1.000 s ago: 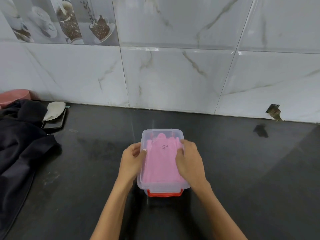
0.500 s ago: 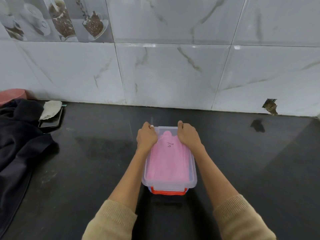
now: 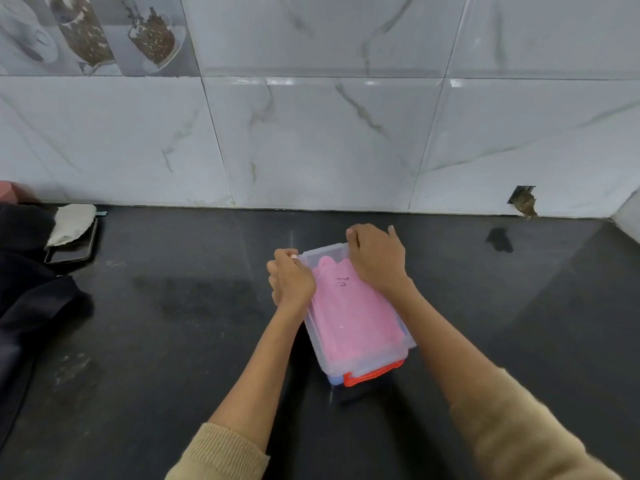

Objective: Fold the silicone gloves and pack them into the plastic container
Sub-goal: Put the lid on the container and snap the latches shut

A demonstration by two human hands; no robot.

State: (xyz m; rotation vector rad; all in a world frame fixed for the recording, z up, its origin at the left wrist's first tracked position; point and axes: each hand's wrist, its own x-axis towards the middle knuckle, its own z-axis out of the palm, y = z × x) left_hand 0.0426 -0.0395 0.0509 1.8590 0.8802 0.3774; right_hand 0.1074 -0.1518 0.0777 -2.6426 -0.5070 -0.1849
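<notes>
Head view: the plastic container (image 3: 360, 344) sits on the black countertop (image 3: 173, 341), its long axis running from 5 o'clock to 11 o'clock. The pink silicone gloves (image 3: 353, 317) lie folded inside, seen through the clear lid. The left hand (image 3: 291, 280) grips the far-left corner, fingers curled. The right hand (image 3: 377, 259) presses on the far edge, covering it. An orange latch (image 3: 374, 374) shows at the near end. Whether the far latch is fastened cannot be told.

Dark cloth (image 3: 31, 306) left; phone (image 3: 71, 249) beside it.
</notes>
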